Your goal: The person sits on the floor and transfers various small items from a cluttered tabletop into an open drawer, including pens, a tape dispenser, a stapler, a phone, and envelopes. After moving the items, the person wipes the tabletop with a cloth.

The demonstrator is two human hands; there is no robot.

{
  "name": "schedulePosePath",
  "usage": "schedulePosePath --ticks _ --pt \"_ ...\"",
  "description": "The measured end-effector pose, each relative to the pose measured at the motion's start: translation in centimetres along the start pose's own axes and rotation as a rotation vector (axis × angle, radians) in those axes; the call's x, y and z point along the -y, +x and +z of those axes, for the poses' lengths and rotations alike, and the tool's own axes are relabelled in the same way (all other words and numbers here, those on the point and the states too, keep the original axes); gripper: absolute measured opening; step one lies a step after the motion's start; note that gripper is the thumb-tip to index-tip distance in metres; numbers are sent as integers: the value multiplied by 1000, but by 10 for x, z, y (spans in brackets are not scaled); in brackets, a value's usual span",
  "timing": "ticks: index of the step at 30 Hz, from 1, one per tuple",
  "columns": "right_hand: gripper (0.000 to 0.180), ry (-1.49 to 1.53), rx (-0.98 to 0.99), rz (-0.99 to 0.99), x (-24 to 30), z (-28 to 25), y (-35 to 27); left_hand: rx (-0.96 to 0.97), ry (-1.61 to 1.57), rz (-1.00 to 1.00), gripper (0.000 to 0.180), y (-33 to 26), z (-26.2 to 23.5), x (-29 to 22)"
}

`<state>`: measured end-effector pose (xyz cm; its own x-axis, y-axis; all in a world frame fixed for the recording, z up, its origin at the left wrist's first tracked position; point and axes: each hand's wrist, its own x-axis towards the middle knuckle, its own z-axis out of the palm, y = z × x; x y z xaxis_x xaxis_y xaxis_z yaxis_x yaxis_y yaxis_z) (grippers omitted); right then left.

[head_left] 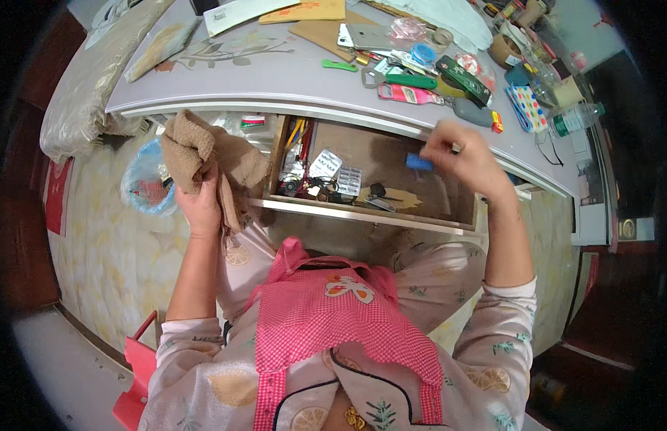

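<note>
Inside open drawer (448,208): blister packs (337,172), keys (380,194), pens (296,136).

Two silvery foil blister packs (337,172) lie side by side in the open wooden drawer (448,205), between the left hand (200,201) and the right hand (463,154), nearer the left. On the desktop beyond the right hand lies a crinkled clear plastic packet with red contents (407,29), and further right stands a clear plastic bottle with a green label (576,117). A flat tan cardboard envelope (325,30) lies well beyond both hands.
</note>
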<state>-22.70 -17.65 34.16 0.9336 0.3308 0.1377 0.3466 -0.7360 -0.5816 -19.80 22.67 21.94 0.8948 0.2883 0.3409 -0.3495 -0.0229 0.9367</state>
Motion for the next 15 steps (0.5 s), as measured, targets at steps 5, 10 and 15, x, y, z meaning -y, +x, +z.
schedulePosePath --ticks 5,10,15 --pt "14 -276 208 229 -75 35 -60 34 -4 -58 43 2 7 -3" --pt "13 -600 304 423 -103 69 -82 29 55 -44 41 0 10 -9" --pt "13 -659 358 396 -113 94 -84 9 59 -11 33 2 8 -9"
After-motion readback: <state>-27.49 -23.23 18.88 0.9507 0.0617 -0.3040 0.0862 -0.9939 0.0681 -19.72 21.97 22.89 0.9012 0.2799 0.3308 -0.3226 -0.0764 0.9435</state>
